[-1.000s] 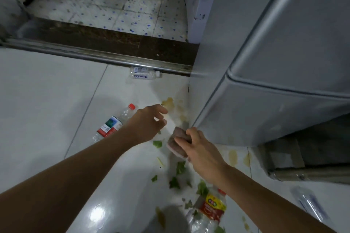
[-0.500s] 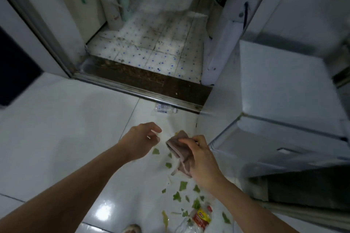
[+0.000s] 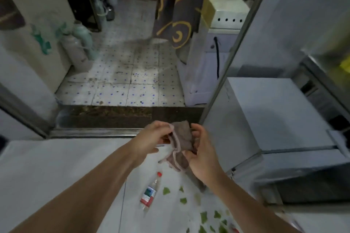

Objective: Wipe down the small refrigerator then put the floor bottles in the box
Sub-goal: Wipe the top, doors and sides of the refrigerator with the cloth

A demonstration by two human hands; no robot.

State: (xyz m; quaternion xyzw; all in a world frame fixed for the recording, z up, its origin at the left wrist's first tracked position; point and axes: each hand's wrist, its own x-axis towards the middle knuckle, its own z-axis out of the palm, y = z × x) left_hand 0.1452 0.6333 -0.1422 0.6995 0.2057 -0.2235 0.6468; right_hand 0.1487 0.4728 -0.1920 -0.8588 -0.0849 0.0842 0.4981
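Both hands' grip pinching a brown cloth [image 3: 181, 139] (folded), left hand [image 3: 155, 139], right hand [image 3: 203, 154]

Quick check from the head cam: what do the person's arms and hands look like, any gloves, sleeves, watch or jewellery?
Both forearms are bare right down to the frame edge, with no sleeve in view. The left hand and the right hand wear no gloves. No watch, bracelet or ring shows on either wrist or on the visible fingers, though the picture is somewhat blurred, so a thin ring could be missed.

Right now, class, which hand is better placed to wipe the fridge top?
Right, probably. The right hand grips most of the cloth and is nearer the fridge; the left hand only pinches an edge.
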